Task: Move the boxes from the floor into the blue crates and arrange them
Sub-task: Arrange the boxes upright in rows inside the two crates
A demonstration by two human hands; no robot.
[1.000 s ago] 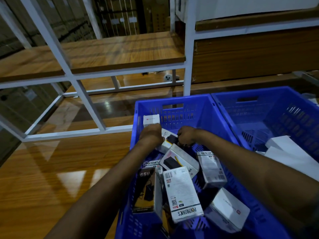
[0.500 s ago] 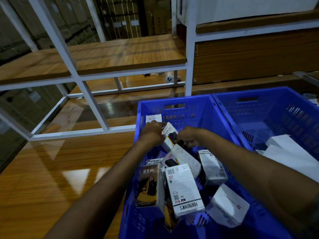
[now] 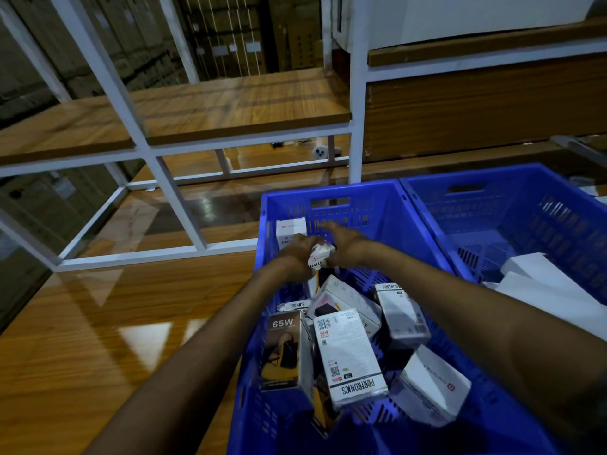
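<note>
Head view, starting at the left: glossy wooden floor [image 3: 98,323] runs beside a white shelf frame [image 3: 170,192], and whether more boxes wait on the floor outside this view cannot be told. Next comes the left blue crate [image 3: 328,188], which holds a loose heap of boxes. A dark 65W box [image 3: 284,351] stands near its left wall, a white barcode box [image 3: 348,353] leans beside it, and others lie tilted at odd angles. In the far left corner one upright white box [image 3: 290,229] stands against the wall, seemingly the start of a neat row. Just beside it, the left hand [image 3: 295,257] has its fingers curled around a small white box [image 3: 320,257], held above the heap. The right hand [image 3: 348,244] touches that box from the other side, fingers stretched out straight toward the far wall. To the right, the second blue crate [image 3: 525,208] holds a few plain white boxes [image 3: 542,280]. The moving looks largely done; most of the arranging remains.
</note>
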